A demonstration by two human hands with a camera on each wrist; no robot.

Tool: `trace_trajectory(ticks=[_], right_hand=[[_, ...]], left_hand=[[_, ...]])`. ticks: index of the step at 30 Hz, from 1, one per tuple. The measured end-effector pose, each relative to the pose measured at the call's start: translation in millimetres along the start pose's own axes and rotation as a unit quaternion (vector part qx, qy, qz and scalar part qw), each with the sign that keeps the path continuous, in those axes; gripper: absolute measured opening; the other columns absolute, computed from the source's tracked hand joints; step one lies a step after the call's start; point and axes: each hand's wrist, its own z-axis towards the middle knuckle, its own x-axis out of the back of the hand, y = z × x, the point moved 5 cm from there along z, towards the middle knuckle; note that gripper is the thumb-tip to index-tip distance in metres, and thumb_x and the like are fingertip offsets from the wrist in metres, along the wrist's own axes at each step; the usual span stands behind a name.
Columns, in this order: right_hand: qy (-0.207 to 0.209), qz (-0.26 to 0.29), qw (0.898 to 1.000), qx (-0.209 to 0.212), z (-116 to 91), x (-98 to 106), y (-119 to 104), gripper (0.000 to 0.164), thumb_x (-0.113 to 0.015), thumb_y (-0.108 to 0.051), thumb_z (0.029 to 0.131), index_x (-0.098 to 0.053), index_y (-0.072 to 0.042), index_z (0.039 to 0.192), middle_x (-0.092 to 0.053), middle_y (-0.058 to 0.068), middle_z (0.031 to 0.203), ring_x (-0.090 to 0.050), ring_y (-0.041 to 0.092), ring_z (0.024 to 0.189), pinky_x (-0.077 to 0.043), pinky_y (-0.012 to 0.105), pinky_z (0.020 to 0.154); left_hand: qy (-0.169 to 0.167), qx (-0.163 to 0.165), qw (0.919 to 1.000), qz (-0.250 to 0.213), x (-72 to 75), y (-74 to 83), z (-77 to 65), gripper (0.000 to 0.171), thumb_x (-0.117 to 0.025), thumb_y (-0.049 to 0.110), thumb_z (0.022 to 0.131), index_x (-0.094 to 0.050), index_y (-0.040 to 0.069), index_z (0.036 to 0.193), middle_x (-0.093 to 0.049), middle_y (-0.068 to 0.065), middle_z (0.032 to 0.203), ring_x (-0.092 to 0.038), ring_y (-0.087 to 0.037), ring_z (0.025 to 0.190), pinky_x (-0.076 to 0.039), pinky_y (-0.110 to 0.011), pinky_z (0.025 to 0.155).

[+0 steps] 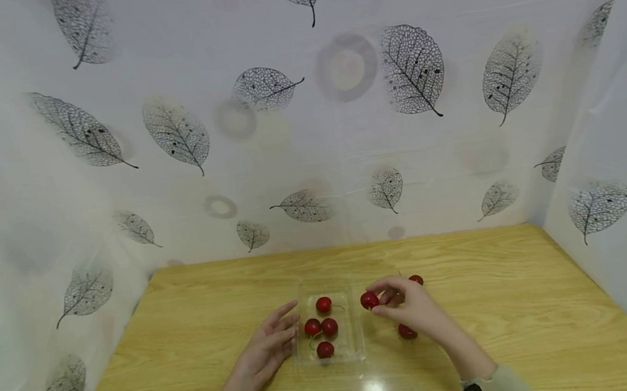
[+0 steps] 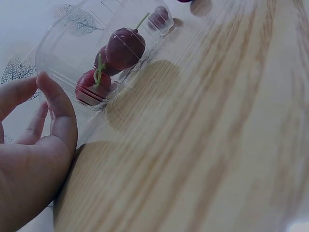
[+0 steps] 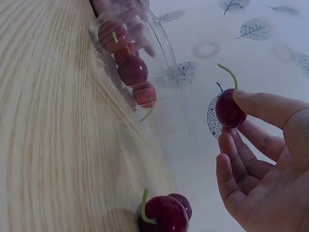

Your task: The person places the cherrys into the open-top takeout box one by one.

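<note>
- Nearest, the person's left hand [image 1: 263,351] lies on the light wooden table [image 1: 202,332] with fingers straight and relaxed, their tips against the left wall of the clear thin plastic tray [image 1: 356,342]; it holds nothing, it only steadies the tray.
- Next, that tray holds four small round red cherries [image 1: 324,349], some with green stems; three sit close together toward the near end and one [image 1: 323,304] lies apart toward the far end.
- The tray looks light and flimsy, so I judge it would slide or buckle under a push; a flat hand at its side suits it better than a squeeze.
- Just right of the tray, the person's right hand [image 1: 409,309] pinches a single dark red cherry [image 3: 229,110] between thumb and fingertips, held above the table beside the tray's right wall, its green stem pointing up; the other fingers are loosely curled below it.
- This fruit I judge to be light, smooth and a little slippery, firm but easy to bruise, so a gentle pinch across its round body is wise; the stem offers a hold too, though it may snap off.
- Under the right hand a loose red cherry [image 1: 407,332] rests on the wood; the wrist view shows two [image 3: 164,215] touching there.
- Farther off, another loose cherry [image 1: 416,280] lies past the fingers.
- Farthest, a white leaf-printed backdrop [image 1: 307,127] rises around the table.
</note>
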Motion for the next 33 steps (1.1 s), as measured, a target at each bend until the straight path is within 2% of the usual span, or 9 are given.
trace_trajectory(ticks=[10,24,33], right_hand=[[-0.008,0.002,0.999,0.037,3,-15,-7,0.035,-0.083,-0.010,0.091,-0.073,-0.003,0.124,-0.073,0.016,0.116,-0.066,0.003,0.092,-0.058,0.022,0.080],[-0.030,0.006,0.999,0.044,8,-41,-19,0.038,-0.083,-0.012,0.090,-0.071,-0.003,0.125,-0.074,0.014,0.117,-0.068,0.014,0.099,-0.061,0.026,0.090],[-0.038,0.005,0.996,0.075,14,-52,-25,0.033,-0.082,-0.010,0.091,-0.073,-0.002,0.122,-0.073,0.015,0.115,-0.068,0.015,0.099,-0.060,0.027,0.090]], left_hand=[[-0.002,0.004,1.0000,-0.005,-1.1,1.0,-0.9,0.061,-0.055,0.000,0.106,-0.037,0.014,0.163,-0.056,0.005,0.131,-0.060,-0.003,0.107,-0.053,-0.018,0.087],[0.004,0.007,0.9999,0.011,0.5,-2.5,0.7,0.063,-0.055,0.001,0.107,-0.035,0.014,0.165,-0.053,0.002,0.137,-0.058,-0.004,0.110,-0.052,-0.018,0.088],[0.007,0.010,0.9998,0.017,-1.3,0.1,0.3,0.064,-0.055,0.002,0.107,-0.031,0.011,0.166,-0.051,0.000,0.140,-0.057,-0.004,0.109,-0.052,-0.018,0.088]])
